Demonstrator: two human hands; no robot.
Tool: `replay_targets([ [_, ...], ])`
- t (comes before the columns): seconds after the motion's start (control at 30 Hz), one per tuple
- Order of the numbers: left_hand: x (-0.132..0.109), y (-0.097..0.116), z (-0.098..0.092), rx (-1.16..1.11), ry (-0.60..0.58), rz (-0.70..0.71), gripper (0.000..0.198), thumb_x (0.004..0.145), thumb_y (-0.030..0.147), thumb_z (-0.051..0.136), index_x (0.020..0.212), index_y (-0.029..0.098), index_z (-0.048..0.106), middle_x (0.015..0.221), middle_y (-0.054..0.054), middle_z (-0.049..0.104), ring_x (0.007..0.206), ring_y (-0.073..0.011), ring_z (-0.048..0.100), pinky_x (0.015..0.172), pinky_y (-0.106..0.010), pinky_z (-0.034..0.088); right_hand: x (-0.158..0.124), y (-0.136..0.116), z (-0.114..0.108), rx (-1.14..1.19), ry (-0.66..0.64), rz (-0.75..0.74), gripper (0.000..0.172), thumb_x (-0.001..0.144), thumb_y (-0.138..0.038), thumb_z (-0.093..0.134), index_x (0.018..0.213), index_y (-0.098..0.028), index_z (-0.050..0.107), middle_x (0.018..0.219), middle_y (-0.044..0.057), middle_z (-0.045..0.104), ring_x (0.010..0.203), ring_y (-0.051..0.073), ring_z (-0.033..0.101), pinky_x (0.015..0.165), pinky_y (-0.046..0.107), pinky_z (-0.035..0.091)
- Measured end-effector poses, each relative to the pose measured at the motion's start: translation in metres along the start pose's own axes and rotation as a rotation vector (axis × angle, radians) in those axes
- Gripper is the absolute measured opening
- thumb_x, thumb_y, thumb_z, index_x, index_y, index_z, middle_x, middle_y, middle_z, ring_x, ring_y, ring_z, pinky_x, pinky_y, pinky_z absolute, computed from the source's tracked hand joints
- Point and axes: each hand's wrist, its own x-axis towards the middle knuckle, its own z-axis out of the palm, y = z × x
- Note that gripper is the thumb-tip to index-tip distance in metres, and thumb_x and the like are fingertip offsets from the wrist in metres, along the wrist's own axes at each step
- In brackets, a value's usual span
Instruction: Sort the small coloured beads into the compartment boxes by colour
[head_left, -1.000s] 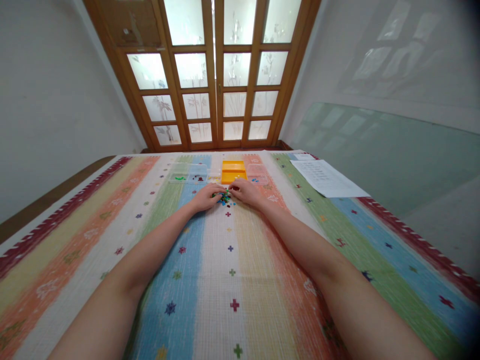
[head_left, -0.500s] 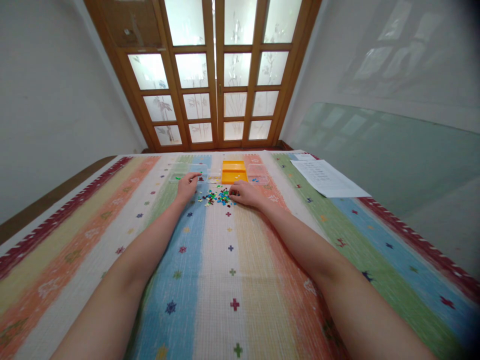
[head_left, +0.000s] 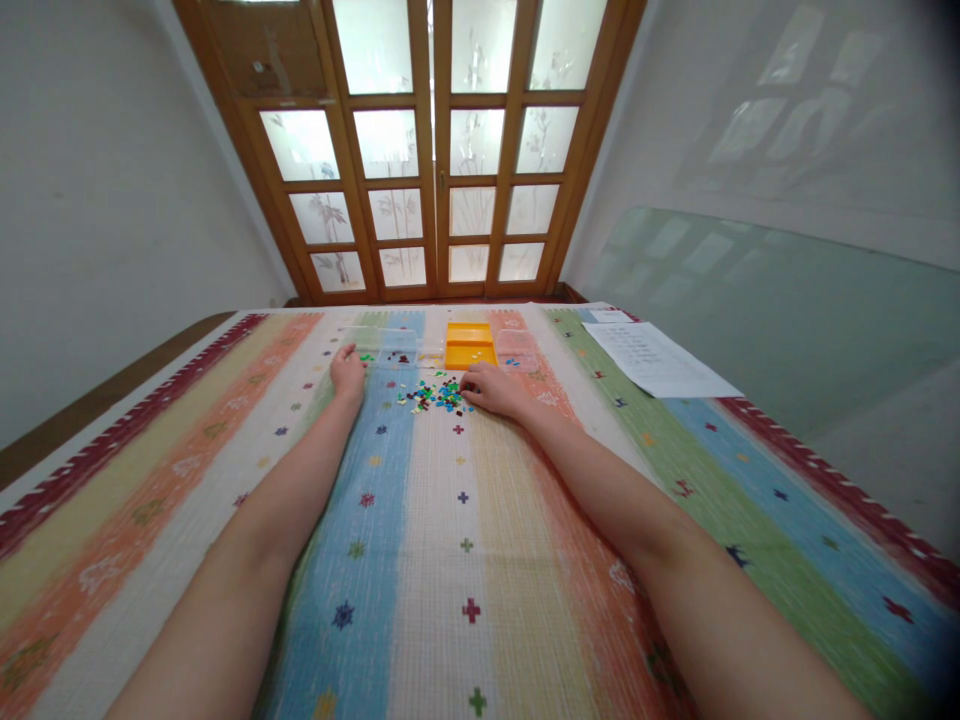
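Sorting pieces point(head_left: 448, 394) by colour appears to be the step in hand. The loose pieces lie in a pile on the surface point(head_left: 435, 500), between the hands and up against the right hand point(head_left: 489, 388). The left hand point(head_left: 347, 372) is at the left end of the left tray point(head_left: 397, 334), just beside the green pieces point(head_left: 366, 357); its fingers are curled narrow, and whether they hold a piece cannot be told. The right hand's fingers bend down narrowly at the pile's edge; whether they pinch a piece cannot be told either.

Ahead of the pile, between the hands, dark red pieces point(head_left: 399, 357) lie in the left tray. The yellow box point(head_left: 461, 358) is just beyond the right hand; blue pieces point(head_left: 512, 362) lie in the right tray point(head_left: 526, 341), ahead and to the right of that hand.

The next move would call for a fine fingertip pinch on one piece, then release over its matching colour. The pile's long axis runs crosswise, from the left hand's side toward the right hand; single pieces are too small for their own axes to be read. The yellow box opens upward, its divider point(head_left: 470, 342) running crosswise
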Motion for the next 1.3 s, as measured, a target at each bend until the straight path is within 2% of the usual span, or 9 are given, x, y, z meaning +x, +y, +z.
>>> replay_targets([
  [0.1, -0.008, 0.006, 0.003, 0.078, 0.014, 0.021, 0.045, 0.087, 0.024, 0.050, 0.125, 0.017, 0.074, 0.103, -0.009, 0.076, 0.086, -0.0230, 0.070, 0.084, -0.035, 0.056, 0.001, 0.002, 0.002, 0.005, 0.022, -0.002, 0.011, 0.100, -0.023, 0.069, 0.101, -0.021, 0.079, 0.105, 0.008, 0.074, 0.102, 0.022, 0.064, 0.089, 0.031, 0.045],
  [0.17, -0.015, 0.013, 0.008, 0.098, -0.062, 0.081, 0.038, 0.087, 0.022, 0.051, 0.114, 0.018, 0.078, 0.101, -0.008, 0.077, 0.084, -0.0227, 0.069, 0.083, -0.034, 0.055, 0.001, 0.005, 0.004, 0.000, 0.053, 0.004, 0.010, 0.100, -0.024, 0.069, 0.101, -0.020, 0.079, 0.104, 0.008, 0.073, 0.102, 0.023, 0.064, 0.090, 0.031, 0.045],
  [0.27, -0.031, 0.024, 0.017, 0.140, -0.249, 0.200, 0.031, 0.089, 0.024, 0.053, 0.102, 0.020, 0.080, 0.102, -0.006, 0.078, 0.084, -0.0216, 0.069, 0.083, -0.033, 0.055, 0.002, 0.009, 0.008, -0.002, 0.135, 0.010, 0.009, 0.100, -0.023, 0.070, 0.101, -0.019, 0.078, 0.100, 0.008, 0.073, 0.098, 0.023, 0.063, 0.088, 0.032, 0.044],
  [0.43, -0.066, 0.041, 0.030, 0.211, -0.589, 0.435, 0.034, 0.089, 0.029, 0.057, 0.110, 0.020, 0.082, 0.102, -0.006, 0.079, 0.084, -0.0199, 0.068, 0.084, -0.032, 0.053, 0.002, 0.011, 0.010, 0.020, 0.261, -0.005, 0.008, 0.100, -0.021, 0.070, 0.102, -0.020, 0.077, 0.097, 0.007, 0.072, 0.092, 0.023, 0.061, 0.083, 0.033, 0.043],
  [0.53, -0.083, 0.049, 0.034, 0.178, -0.756, 0.502, 0.038, 0.091, 0.032, 0.058, 0.119, 0.019, 0.081, 0.110, -0.008, 0.080, 0.085, -0.0190, 0.067, 0.083, -0.031, 0.053, 0.002, 0.008, 0.008, 0.047, 0.311, 0.001, 0.008, 0.101, -0.022, 0.069, 0.102, -0.021, 0.076, 0.096, 0.007, 0.072, 0.091, 0.023, 0.061, 0.083, 0.034, 0.043],
  [0.63, -0.093, 0.053, 0.037, 0.132, -0.855, 0.508, 0.044, 0.092, 0.033, 0.059, 0.128, 0.018, 0.079, 0.114, -0.009, 0.080, 0.081, -0.0172, 0.066, 0.078, -0.030, 0.052, 0.001, 0.006, 0.006, 0.068, 0.337, 0.008, 0.009, 0.102, -0.023, 0.068, 0.101, -0.021, 0.076, 0.095, 0.007, 0.072, 0.090, 0.022, 0.060, 0.083, 0.034, 0.042],
  [0.73, -0.097, 0.056, 0.038, 0.077, -0.933, 0.449, 0.050, 0.092, 0.034, 0.062, 0.137, 0.018, 0.074, 0.116, -0.010, 0.079, 0.075, -0.0153, 0.065, 0.072, -0.029, 0.051, 0.001, 0.005, 0.006, 0.072, 0.351, -0.008, 0.008, 0.103, -0.023, 0.068, 0.102, -0.021, 0.076, 0.094, 0.007, 0.072, 0.091, 0.022, 0.061, 0.084, 0.033, 0.043],
  [0.9, -0.101, 0.061, 0.039, -0.042, -1.043, 0.390, 0.053, 0.091, 0.036, 0.066, 0.141, 0.019, 0.072, 0.132, -0.013, 0.075, 0.080, -0.0153, 0.067, 0.076, -0.030, 0.054, 0.003, 0.007, 0.011, 0.068, 0.374, -0.014, 0.011, 0.104, -0.024, 0.066, 0.104, -0.021, 0.076, 0.097, 0.008, 0.073, 0.094, 0.023, 0.061, 0.085, 0.034, 0.043],
  [1.3, -0.106, 0.071, 0.034, -0.078, -1.075, 0.337, 0.054, 0.089, 0.035, 0.068, 0.139, 0.018, 0.073, 0.131, -0.013, 0.075, 0.080, -0.0143, 0.066, 0.078, -0.029, 0.054, 0.004, 0.010, 0.016, 0.077, 0.389, -0.037, 0.011, 0.104, -0.025, 0.066, 0.104, -0.022, 0.076, 0.099, 0.008, 0.073, 0.095, 0.023, 0.062, 0.087, 0.035, 0.045],
])
